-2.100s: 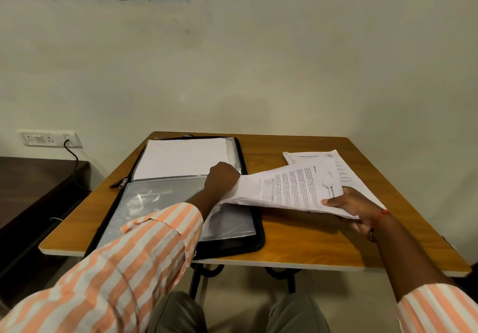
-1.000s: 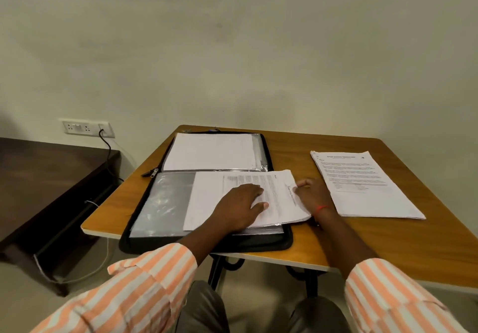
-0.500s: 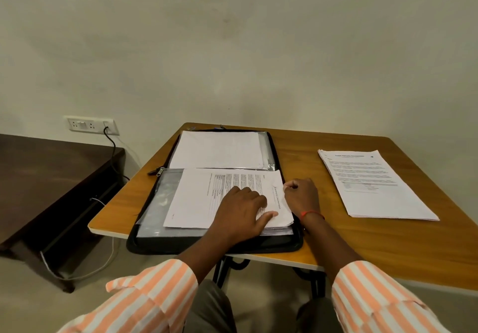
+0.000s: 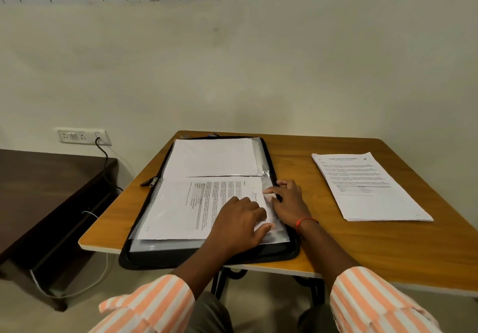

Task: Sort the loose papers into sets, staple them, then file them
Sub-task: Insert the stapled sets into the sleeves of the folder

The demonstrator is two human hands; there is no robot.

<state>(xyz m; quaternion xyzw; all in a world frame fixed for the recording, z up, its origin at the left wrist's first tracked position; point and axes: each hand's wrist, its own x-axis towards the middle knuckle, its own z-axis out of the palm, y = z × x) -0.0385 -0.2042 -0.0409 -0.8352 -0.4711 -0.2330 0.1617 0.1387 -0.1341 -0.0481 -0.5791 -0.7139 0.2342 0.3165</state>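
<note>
Your black zip folder (image 4: 144,252) lies open on the wooden worktop (image 4: 336,250), left of centre. The far half has a blank white sheet (image 4: 212,159) under clear plastic. On the near half lies a printed set (image 4: 181,208), text sideways to you. Your left grip (image 4: 238,224) rests palm-down on its right part, w/ fingers loosely bent. Your right grip (image 4: 289,203) touches the set's right edge w/ its index out. Another paper stack (image 4: 370,188) lies well apart at right. Zip pull (image 4: 152,182) is at the folder's left. Wall socket (image 4: 77,136) w/ black cable is at far left.
</note>
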